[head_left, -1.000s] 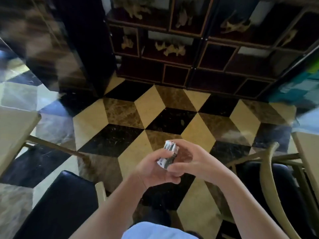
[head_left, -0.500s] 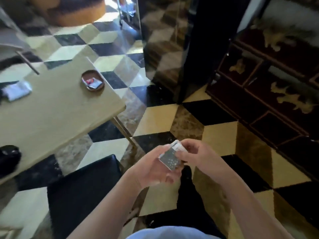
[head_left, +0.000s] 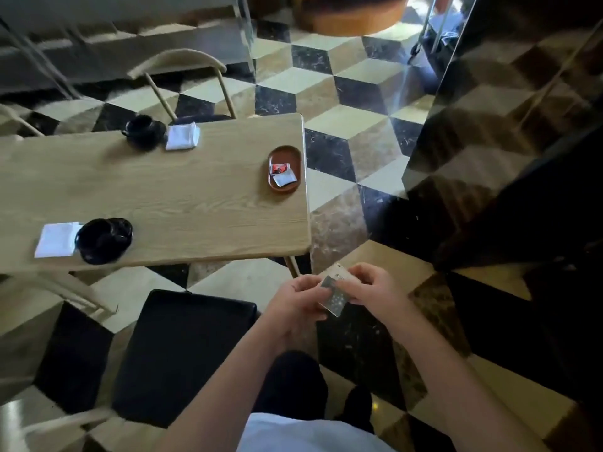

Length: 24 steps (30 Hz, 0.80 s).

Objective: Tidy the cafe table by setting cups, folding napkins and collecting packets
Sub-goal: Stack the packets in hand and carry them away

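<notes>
My left hand [head_left: 295, 301] and my right hand [head_left: 375, 287] both pinch a small stack of silvery packets [head_left: 334, 296] in front of me, off the near right corner of the wooden table [head_left: 182, 197]. On the table, a brown oval tray [head_left: 284, 148] near the right edge holds a red packet [head_left: 280, 168] and a silver packet [head_left: 284, 179]. A black cup on a saucer [head_left: 143, 128] stands at the far side beside a folded white napkin [head_left: 182, 137]. Another black cup on a saucer [head_left: 104, 239] sits at the near edge beside a white napkin [head_left: 57, 239].
A black-cushioned chair [head_left: 182, 350] stands just below the table, left of my arms. A wooden chair [head_left: 186, 70] stands at the table's far side. A dark glossy cabinet [head_left: 509, 151] rises on the right. The floor is patterned tile.
The view has swung left from the dark cabinet to the table. My hands stay together holding the packets, now nearer the table's corner.
</notes>
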Motion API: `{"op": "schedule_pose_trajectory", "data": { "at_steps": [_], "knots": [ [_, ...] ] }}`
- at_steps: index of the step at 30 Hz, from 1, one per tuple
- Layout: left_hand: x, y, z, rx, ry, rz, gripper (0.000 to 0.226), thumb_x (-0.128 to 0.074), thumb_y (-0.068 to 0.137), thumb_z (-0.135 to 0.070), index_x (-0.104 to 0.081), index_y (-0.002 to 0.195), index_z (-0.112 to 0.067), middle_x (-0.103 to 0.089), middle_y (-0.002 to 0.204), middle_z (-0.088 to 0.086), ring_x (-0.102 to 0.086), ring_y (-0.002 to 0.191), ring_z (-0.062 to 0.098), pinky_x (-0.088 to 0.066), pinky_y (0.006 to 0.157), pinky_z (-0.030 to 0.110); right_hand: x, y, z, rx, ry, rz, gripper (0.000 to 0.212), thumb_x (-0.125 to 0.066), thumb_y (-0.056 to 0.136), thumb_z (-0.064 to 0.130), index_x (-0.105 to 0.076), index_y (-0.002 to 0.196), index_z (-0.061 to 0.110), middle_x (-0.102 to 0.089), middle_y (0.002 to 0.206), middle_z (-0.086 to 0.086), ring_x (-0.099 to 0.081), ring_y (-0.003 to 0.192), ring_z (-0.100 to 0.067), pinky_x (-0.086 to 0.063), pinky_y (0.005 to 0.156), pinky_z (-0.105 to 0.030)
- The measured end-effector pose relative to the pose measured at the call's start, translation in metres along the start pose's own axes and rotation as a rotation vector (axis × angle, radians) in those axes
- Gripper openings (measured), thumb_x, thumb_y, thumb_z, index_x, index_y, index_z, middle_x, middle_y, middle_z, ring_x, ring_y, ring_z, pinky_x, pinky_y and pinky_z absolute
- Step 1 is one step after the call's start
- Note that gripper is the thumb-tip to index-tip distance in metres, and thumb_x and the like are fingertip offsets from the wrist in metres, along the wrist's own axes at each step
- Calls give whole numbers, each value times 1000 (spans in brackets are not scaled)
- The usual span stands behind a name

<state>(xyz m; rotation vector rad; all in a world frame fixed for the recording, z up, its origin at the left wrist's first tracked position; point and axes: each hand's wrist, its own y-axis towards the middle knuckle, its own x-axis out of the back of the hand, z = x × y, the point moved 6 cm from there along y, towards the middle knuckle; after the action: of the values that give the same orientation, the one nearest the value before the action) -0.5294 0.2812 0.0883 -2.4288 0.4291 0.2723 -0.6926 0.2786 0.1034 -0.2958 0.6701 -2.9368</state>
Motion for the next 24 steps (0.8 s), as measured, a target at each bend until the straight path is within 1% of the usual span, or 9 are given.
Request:
{"op": "schedule_pose_trajectory", "data": {
  "at_steps": [2, 4, 7, 10, 13, 15, 19, 22, 24],
  "knots": [
    [3, 20, -9, -13, -2, -28, 60, -84, 69, -33, -62, 117, -6, -73, 109, 15, -68, 97, 30, -48, 98, 54, 1, 34, 5, -36, 3, 30, 28, -73, 73, 50, -72, 95, 32, -76, 92, 15, -74, 86, -7, -62, 77, -28],
    [11, 43, -20, -27, -27, -45, 58, -83, 70, -34, -60, 116, -7, -73, 105, 13, -69, 93, 27, -51, 88, 47, 1, 68, 13, -74, 14, 41, 30, -74, 73, 46, -72, 97, 28, -77, 90, 11, -75, 83, -7, -62, 76, -29],
    [31, 80, -39, -22, -111, -82, 44, -77, 75, -29, -62, 111, -8, -73, 101, 12, -70, 86, 22, -54, 72, 33, 1, 114, 28, -94, 75, 31, 32, -80, 76, 38, -69, 103, 23, -76, 95, 2, -75, 83, -7, -60, 68, -22],
    [63, 129, -68, -18, -161, -119, 31, -74, 79, -22, -64, 106, -9, -73, 98, 12, -69, 82, 20, -52, 66, 29, 0, 169, 45, -162, 152, -8, 27, -77, 86, 29, -66, 108, 17, -74, 102, -4, -75, 80, -8, -58, 65, -20],
    [102, 171, -102, 36, -145, -172, 24, -72, 85, -13, -64, 107, -8, -75, 93, 7, -70, 76, 15, -52, 59, 25, -7, 216, 64, -269, 155, -32, 16, -72, 91, 19, -68, 105, 13, -77, 92, -6, -73, 69, -8, -58, 63, -21],
    [126, 198, -120, 81, -116, -189, 22, -70, 88, -11, -64, 109, -8, -76, 91, 5, -70, 74, 12, -50, 59, 24, -15, 246, 75, -300, 119, -27, 13, -71, 92, 20, -71, 103, 14, -79, 86, -4, -73, 71, -9, -58, 65, -22],
    [163, 262, -164, 119, -20, -209, 19, -73, 85, -9, -69, 104, -7, -74, 80, 2, -66, 68, 12, -50, 58, 22, -19, 316, 98, -295, 88, -83, 13, -70, 93, 24, -74, 102, 16, -79, 91, -7, -75, 83, -19, -63, 71, -34],
    [178, 296, -188, 141, 45, -273, 18, -75, 82, -3, -72, 99, -5, -74, 87, 10, -67, 76, 21, -54, 76, 32, -18, 357, 100, -337, 81, -131, 15, -71, 92, 23, -74, 104, 15, -78, 95, -7, -73, 86, -19, -59, 72, -30],
    [188, 317, -198, 127, 107, -341, 16, -79, 79, -4, -73, 91, -12, -76, 90, 10, -70, 80, 21, -55, 78, 31, -18, 387, 101, -345, 45, -148, 15, -72, 91, 23, -75, 104, 15, -77, 88, -3, -71, 80, -15, -57, 70, -28]
  ]
}}
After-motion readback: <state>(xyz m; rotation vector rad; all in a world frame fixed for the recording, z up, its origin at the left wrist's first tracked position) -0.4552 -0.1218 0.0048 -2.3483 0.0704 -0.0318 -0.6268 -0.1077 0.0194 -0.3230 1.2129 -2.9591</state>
